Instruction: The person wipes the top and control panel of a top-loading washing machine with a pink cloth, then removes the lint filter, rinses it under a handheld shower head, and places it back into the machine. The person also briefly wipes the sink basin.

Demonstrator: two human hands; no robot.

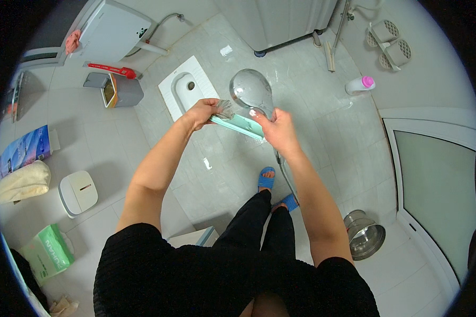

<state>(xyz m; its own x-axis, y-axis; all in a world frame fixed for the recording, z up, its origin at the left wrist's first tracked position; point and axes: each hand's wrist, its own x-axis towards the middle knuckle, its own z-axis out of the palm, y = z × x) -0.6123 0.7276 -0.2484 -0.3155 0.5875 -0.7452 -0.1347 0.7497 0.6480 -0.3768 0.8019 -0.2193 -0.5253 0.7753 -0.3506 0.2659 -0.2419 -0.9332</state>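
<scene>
My left hand (pixel 201 113) grips the left end of a narrow teal plastic tray (pixel 242 126), which is held tilted above the floor. Something clear and crumpled-looking (pixel 225 109) lies at those fingers; whether it is water or plastic film I cannot tell. In my right hand (pixel 281 130) is the handle of a large shower head (pixel 250 88), close beside the tray's right end. Its metal hose (pixel 285 172) hangs down past my feet. White specks, perhaps foam, show on my right thumb. Whether the right fingers also touch the tray is hidden.
A white squat toilet (pixel 177 90) is set in the wet tiled floor (pixel 321 134). Around the room stand a grey bin (pixel 129 91), a squeegee (pixel 330 57), a pink-capped bottle (pixel 359 85), a large grey appliance (pixel 277 23), a metal basin (pixel 367 241) and a frosted door (pixel 436 178).
</scene>
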